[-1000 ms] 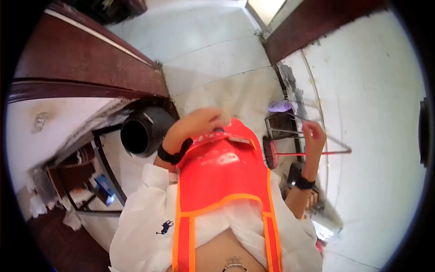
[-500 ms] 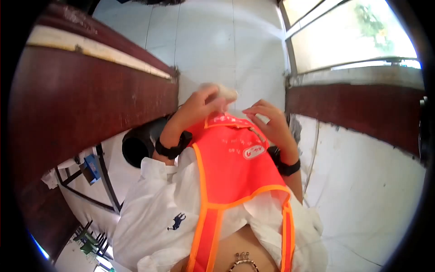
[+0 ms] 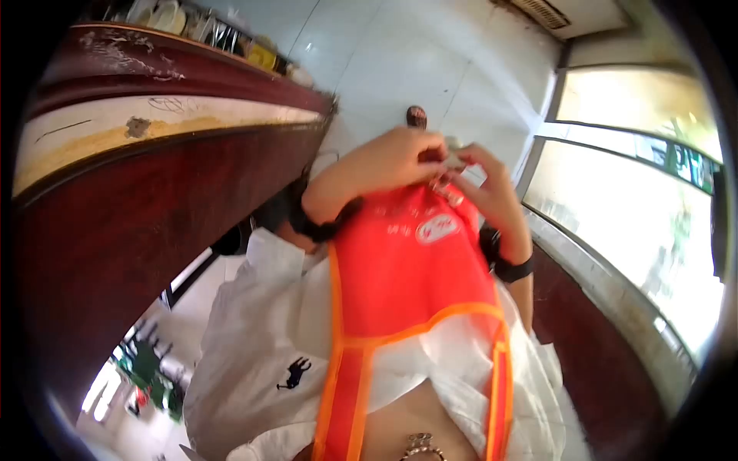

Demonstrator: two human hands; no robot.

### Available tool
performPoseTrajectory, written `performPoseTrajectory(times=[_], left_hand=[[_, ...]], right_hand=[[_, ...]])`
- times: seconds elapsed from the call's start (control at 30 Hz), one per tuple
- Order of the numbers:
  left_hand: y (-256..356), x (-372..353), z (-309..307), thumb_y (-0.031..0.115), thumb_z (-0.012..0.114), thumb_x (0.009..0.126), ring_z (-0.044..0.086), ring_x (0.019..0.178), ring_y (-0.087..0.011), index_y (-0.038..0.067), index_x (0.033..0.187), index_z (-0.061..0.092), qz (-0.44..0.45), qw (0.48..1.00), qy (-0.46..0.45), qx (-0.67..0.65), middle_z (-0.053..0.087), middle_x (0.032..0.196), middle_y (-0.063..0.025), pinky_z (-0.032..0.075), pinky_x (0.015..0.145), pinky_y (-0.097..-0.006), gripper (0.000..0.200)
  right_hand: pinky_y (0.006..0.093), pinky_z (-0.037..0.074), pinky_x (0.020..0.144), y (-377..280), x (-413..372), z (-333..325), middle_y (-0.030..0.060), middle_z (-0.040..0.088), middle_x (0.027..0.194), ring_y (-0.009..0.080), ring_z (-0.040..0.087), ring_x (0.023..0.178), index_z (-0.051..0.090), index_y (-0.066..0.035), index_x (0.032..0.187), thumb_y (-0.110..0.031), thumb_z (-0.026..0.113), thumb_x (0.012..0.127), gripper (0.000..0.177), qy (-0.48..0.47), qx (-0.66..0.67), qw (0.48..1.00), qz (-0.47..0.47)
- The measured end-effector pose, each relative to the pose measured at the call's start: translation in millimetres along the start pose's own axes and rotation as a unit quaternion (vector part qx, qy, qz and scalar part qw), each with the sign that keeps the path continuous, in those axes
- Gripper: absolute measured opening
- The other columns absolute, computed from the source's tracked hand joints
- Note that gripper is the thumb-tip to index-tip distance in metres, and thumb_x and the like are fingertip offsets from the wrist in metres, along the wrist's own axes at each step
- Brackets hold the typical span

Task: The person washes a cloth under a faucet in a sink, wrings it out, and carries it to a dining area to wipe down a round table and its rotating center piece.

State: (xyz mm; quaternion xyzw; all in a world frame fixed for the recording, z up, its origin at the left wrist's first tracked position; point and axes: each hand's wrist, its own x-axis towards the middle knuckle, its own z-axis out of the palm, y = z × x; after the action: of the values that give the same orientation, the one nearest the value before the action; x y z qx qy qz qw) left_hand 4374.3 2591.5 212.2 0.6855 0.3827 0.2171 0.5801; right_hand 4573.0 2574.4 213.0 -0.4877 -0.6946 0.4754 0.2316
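My left hand (image 3: 415,157) reaches across the front of the red apron (image 3: 415,276) with its fingers curled. Opposite it, my right hand (image 3: 490,180) has its fingers bent, and the two hands nearly meet. Between their fingertips is a small pale rounded object (image 3: 454,150), mostly covered by the fingers; its kind cannot be made out. Just below the fingers, a small light-coloured piece (image 3: 448,194) shows against the apron's edge. Both wrists wear black bands.
A dark red counter (image 3: 169,192) with a worn pale edge runs along the left. Cups and a yellow item (image 3: 261,56) stand on its far side. Bright windows (image 3: 615,192) are at the right. Pale tiles (image 3: 369,61) lie ahead, with a dark rounded object (image 3: 416,117) beyond my hands.
My left hand has moved right toward my right hand, and the pale object is now between them. The view has turned, bringing more of the counter and windows into sight.
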Motion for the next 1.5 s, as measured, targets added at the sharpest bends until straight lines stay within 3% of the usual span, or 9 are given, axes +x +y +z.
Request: performPoseTrajectory(times=[0.17,0.37,0.77,0.9,0.93,1.07,1.27,1.33,1.5], left_hand=[[-1.4,69.4,-77.2,0.019,0.063,0.073,0.057,0.062,-0.0179,0.003,0.08,0.059,-0.043,0.999,0.008,-0.002,0.062,0.072,-0.0095,0.043,0.06,-0.0269,0.019],[-12.4,134.7,-152.2,0.021,0.063,0.072,0.053,0.066,-0.0228,0.006,0.069,0.053,-0.06,0.986,0.145,0.048,0.055,0.066,-0.0056,0.042,0.059,-0.0344,0.018],[-97.4,196.7,-389.5,0.019,0.064,0.071,0.058,0.063,-0.022,0.005,0.077,0.055,-0.159,0.906,0.392,-0.016,0.058,0.067,-0.0073,0.044,0.058,-0.031,0.017],[-95.6,212.6,-496.1,0.019,0.067,0.068,0.058,0.074,-0.022,0.008,0.096,0.053,-0.099,0.899,0.425,0.043,0.058,0.09,-0.0084,0.045,0.062,-0.0304,0.034],[-86.6,213.4,-525.2,0.018,0.069,0.065,0.057,0.083,-0.0239,0.008,0.104,0.05,-0.18,0.927,0.328,0.009,0.053,0.104,-0.0081,0.045,0.068,-0.0319,0.044],[-113.2,246.9,-594.7,0.017,0.069,0.063,0.054,0.093,-0.0282,0.005,0.103,0.05,-0.169,0.92,0.351,0.03,0.049,0.107,-0.0081,0.045,0.075,-0.035,0.046],[-145.3,264.0,-696.5,0.016,0.064,0.066,0.054,0.083,-0.0336,0.003,0.09,0.053,-0.197,0.818,0.536,-0.071,0.056,0.085,-0.0159,0.044,0.07,-0.0369,0.029],[-166.8,265.8,-709.1,0.014,0.062,0.067,0.054,0.083,-0.0329,0.004,0.088,0.054,-0.181,0.725,0.665,0.003,0.056,0.086,-0.0158,0.043,0.071,-0.0374,0.025],[-151.9,209.3,-779.6,0.013,0.057,0.07,0.054,0.08,-0.0337,0.004,0.088,0.053,-0.289,0.639,0.707,-0.097,0.057,0.08,-0.0159,0.043,0.067,-0.0384,0.02]], right_hand=[[0.0337,0.04,0.078,-3.1,122.3,-62.3,0.0138,0.058,0.087,0.031,0.053,0.082,0.055,0.001,0.086,-0.011,0.067,0.065,0.027,-0.149,-0.073,0.985,-0.04],[0.0339,0.041,0.075,-7.7,277.6,-102.1,0.0103,0.058,0.085,0.0281,0.053,0.08,0.056,-0.002,0.086,-0.009,0.067,0.065,0.024,-0.285,-0.09,0.952,-0.064],[0.0319,0.039,0.069,-70.5,602.5,-54.9,0.0108,0.055,0.076,0.0274,0.051,0.072,0.055,0.0,0.084,-0.009,0.066,0.067,0.023,-0.423,-0.154,0.88,-0.149],[0.0306,0.039,0.068,-100.1,693.0,-49.0,0.012,0.052,0.077,0.0253,0.05,0.073,0.053,0.001,0.085,-0.005,0.065,0.067,0.023,-0.431,-0.141,0.871,-0.186],[0.0316,0.039,0.069,-113.4,716.3,-46.3,0.0123,0.052,0.077,0.0272,0.05,0.075,0.053,0.001,0.085,-0.004,0.064,0.066,0.023,-0.445,-0.166,0.85,-0.227],[0.0364,0.039,0.072,-142.8,827.7,-20.8,0.0123,0.054,0.082,0.0321,0.051,0.079,0.055,-0.003,0.084,-0.008,0.062,0.065,0.021,-0.481,-0.165,0.8,-0.318],[0.036,0.038,0.074,-207.5,984.9,48.0,0.0129,0.053,0.08,0.0322,0.05,0.079,0.054,-0.002,0.085,-0.009,0.06,0.069,0.019,-0.578,-0.128,0.704,-0.393],[0.0347,0.038,0.075,-233.9,1025.7,89.4,0.0114,0.054,0.079,0.0307,0.05,0.078,0.054,-0.002,0.086,-0.008,0.061,0.068,0.02,-0.636,-0.108,0.66,-0.385],[0.0325,0.038,0.077,-285.8,1082.1,193.7,0.0104,0.056,0.085,0.0281,0.052,0.08,0.055,-0.002,0.089,-0.005,0.06,0.069,0.021,-0.745,-0.106,0.56,-0.348]])
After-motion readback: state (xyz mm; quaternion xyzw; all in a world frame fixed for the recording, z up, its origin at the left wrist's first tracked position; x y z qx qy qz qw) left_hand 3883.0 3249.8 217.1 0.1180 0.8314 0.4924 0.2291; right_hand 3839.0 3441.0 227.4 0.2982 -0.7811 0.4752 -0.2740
